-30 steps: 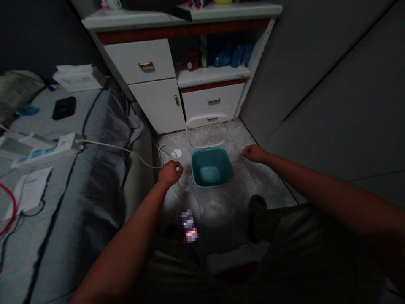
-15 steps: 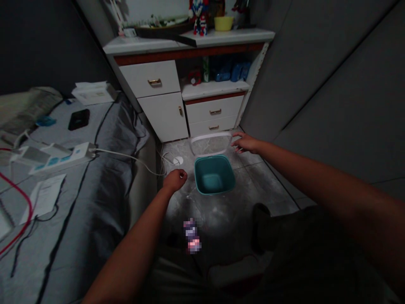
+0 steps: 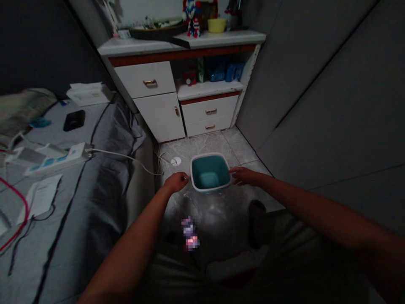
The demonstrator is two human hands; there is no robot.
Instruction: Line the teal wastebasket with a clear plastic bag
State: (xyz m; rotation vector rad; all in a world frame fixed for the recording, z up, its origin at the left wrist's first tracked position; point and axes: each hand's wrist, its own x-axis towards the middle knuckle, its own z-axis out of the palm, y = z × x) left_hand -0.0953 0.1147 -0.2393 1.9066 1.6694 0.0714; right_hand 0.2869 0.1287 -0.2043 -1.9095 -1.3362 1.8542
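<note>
A teal bin (image 3: 210, 180) stands upright on the tiled floor, and its white rim ring (image 3: 210, 154) now lies around its mouth. The inside of the bin shows bare teal walls and bottom. At the ring's right side is my right hand (image 3: 245, 176), fingers stretched out, fingertips at the edge. My left hand (image 3: 176, 182) hovers just left of the bin with its fingers curled in; I see nothing held in it.
A bed (image 3: 104, 185) on the left carries a power strip (image 3: 71, 156), papers and cables. Behind the bin stands a white cabinet (image 3: 158, 116); a grey wardrobe (image 3: 316, 105) rises on the right. A blurred-out item (image 3: 190, 233) lies near my feet.
The white ring was tilted up behind the bin, near my right hand; it has come down onto the bin's mouth. My right hand moved down and nearer to me. My left hand shifted slightly.
</note>
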